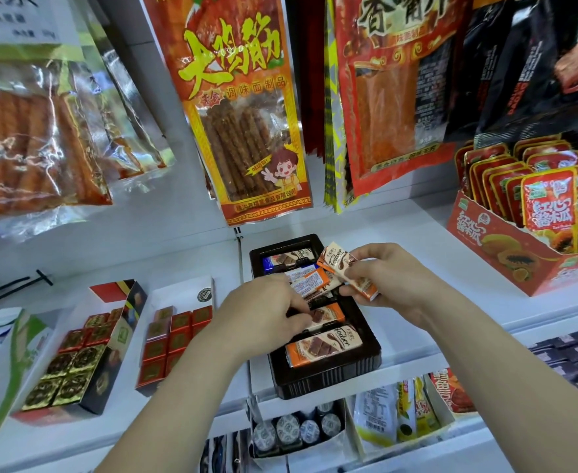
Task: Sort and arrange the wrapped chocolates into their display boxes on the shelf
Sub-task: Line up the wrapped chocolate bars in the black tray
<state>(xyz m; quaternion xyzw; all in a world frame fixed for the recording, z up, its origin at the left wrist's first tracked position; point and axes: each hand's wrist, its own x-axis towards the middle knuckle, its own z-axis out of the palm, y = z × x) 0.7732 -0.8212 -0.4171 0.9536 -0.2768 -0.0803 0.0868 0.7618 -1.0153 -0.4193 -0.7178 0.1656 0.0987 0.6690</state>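
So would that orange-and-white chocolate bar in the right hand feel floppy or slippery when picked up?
Probably stiff: the chocolate bar juts out straight beyond the right hand. Likely light, as a pinch alone holds it. Its glossy wrapper could be somewhat slippery.

A dark brown display box lies centre frame, its orange-and-white wrapped chocolates flat and crosswise, the nearest face up. More bars tilt above its upper right corner, pinched in the right hand. Lower left: foil squares boxed in rows.
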